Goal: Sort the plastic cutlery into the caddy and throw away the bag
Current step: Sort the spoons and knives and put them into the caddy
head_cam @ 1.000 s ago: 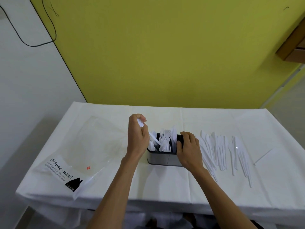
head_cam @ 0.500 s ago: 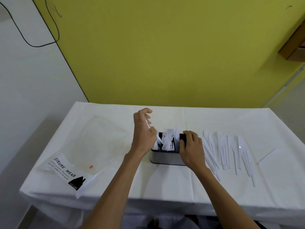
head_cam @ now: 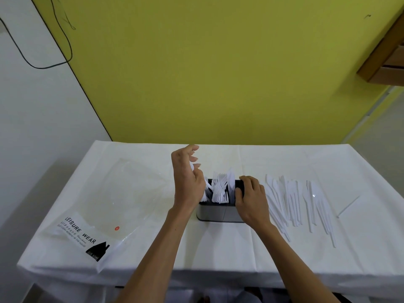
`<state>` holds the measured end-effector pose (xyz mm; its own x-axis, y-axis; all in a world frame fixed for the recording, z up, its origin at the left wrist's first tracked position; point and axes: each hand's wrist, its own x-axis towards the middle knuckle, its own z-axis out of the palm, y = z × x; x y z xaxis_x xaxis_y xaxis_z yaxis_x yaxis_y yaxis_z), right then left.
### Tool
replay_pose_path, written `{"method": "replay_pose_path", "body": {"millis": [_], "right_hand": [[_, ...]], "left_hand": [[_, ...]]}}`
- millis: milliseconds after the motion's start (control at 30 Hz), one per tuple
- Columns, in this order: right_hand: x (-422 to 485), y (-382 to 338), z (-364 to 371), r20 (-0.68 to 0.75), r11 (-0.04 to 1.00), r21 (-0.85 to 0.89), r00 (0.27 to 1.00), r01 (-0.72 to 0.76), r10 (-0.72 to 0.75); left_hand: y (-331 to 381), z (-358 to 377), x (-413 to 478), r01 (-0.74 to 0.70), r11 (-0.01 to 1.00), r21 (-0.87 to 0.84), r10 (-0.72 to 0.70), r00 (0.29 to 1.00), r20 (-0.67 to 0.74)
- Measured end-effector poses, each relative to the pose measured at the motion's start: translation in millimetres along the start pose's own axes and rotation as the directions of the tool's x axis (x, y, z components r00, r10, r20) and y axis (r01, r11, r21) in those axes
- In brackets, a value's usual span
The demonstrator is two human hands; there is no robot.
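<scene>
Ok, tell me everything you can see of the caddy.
The caddy is a low oblong box, grey walls, rounded corners, dark rim, upright mid-table on the white cloth. White forks stand packed inside. The right hand grips its right end; a white piece slants from the left hand into its left end.

Your white-draped worktop [head_cam: 218, 248] is bearing a clear bag [head_cam: 105, 204] lying at your left, a grey caddy [head_cam: 218, 213] centrally, loose cutlery [head_cam: 293, 200] spreading to its right.

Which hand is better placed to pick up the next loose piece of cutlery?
Probably right. The right hand grips the caddy at its right end, beside the loose cutlery; the left hand is across it, at a white utensil.
</scene>
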<state>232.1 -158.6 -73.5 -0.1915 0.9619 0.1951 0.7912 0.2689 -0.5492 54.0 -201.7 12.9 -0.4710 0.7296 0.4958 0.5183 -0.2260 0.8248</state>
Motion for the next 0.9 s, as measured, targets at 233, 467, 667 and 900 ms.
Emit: {"method": "replay_pose_path", "body": {"millis": [233, 467, 667, 900], "right_hand": [[0, -2, 0, -0.007, 1.000, -0.003, 1.000, -0.007, 0.007], [0, 0, 2, -0.008, 1.000, -0.001, 1.000, -0.007, 0.007], [1, 0, 2, -0.017, 1.000, -0.004, 1.000, -0.010, 0.010], [0, -3, 1, -0.034, 1.000, 0.004, 0.999, -0.014, 0.014]], "left_hand": [[4, -2, 4, 0.124, 0.987, -0.100, -0.132, 0.988, -0.084], [-2, -6, 15, 0.297, 0.927, -0.229, -0.271, 0.953, 0.137], [-3, -11, 29, 0.389, 0.852, -0.350, -0.369, 0.921, 0.124], [-9, 4, 10, 0.253, 0.946, -0.204, -0.201, 0.948, 0.247]]}}
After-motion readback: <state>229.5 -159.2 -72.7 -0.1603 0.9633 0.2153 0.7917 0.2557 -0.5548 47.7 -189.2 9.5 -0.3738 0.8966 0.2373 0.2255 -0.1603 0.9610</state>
